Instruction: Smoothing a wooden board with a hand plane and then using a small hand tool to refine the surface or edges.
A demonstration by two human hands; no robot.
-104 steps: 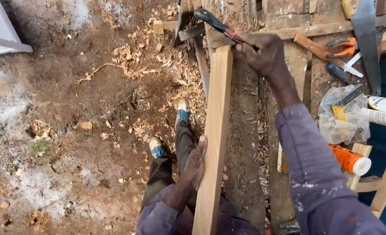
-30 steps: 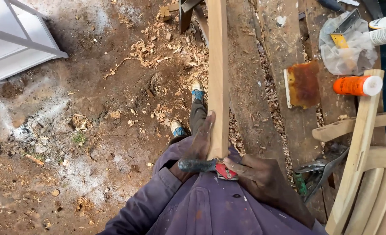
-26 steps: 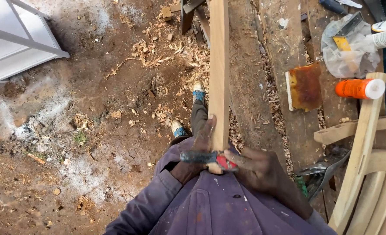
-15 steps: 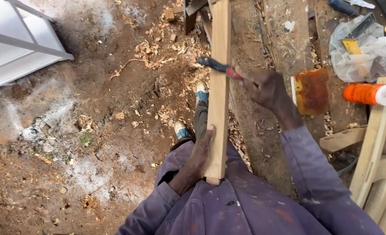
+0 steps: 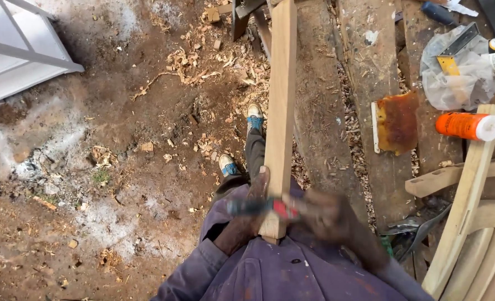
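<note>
A long pale wooden plank [image 5: 281, 106] runs from a clamp at the top down to my chest. My left hand [image 5: 254, 196] grips its left edge near the lower end. My right hand [image 5: 328, 214], blurred by motion, holds a spokeshave-like tool with a dark bar and a red handle [image 5: 261, 207] laid across the plank's near end. My purple sleeves and both shoes [image 5: 242, 139] show below.
A worn workbench [image 5: 381, 67] on the right carries a rusty scraper [image 5: 395, 122], an orange bottle [image 5: 467, 125], a plastic bag [image 5: 459, 72] and tools. Pale chair parts [image 5: 470, 206] stand at the lower right. A white frame [image 5: 18, 50] stands at the upper left on dirt strewn with shavings.
My right hand has pulled the red-handled tool down the plank from its middle to the near end by my chest. My left hand keeps its grip.
</note>
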